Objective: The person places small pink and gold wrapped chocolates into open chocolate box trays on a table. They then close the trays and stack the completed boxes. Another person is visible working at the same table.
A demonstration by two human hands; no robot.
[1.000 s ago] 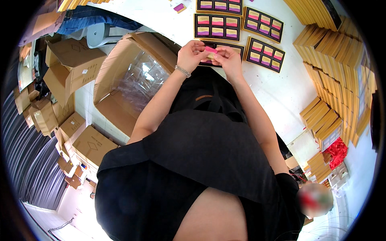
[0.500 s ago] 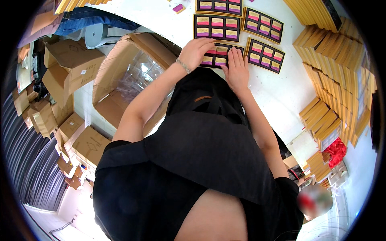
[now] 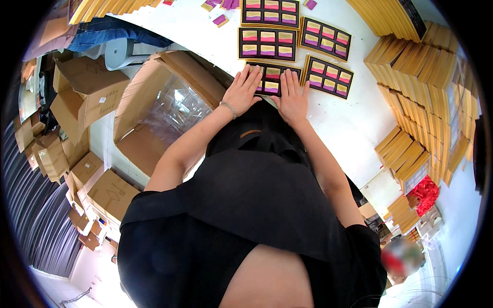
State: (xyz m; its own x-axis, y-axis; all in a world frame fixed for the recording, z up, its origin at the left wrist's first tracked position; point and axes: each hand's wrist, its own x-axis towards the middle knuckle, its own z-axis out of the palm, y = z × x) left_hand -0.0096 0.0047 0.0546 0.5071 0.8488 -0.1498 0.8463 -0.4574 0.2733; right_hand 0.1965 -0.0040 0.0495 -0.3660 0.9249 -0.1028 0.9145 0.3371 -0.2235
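White smooth-topped counter (image 3: 339, 123) | five black rectangular gold-edged six-compartment trays (image 3: 276, 43), clustered, one at near edge | small purple-and-gold rectangular pieces (image 3: 220, 20) loose, far side | yellow-gold flat boxes (image 3: 405, 61) stacked along right.

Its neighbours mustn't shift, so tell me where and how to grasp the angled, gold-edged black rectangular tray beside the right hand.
Pinch the gold-edged tray by its short right edge, probably best from the right: that edge faces bare white tabletop, whereas the right hand and another black tray sit close to its left and far sides.
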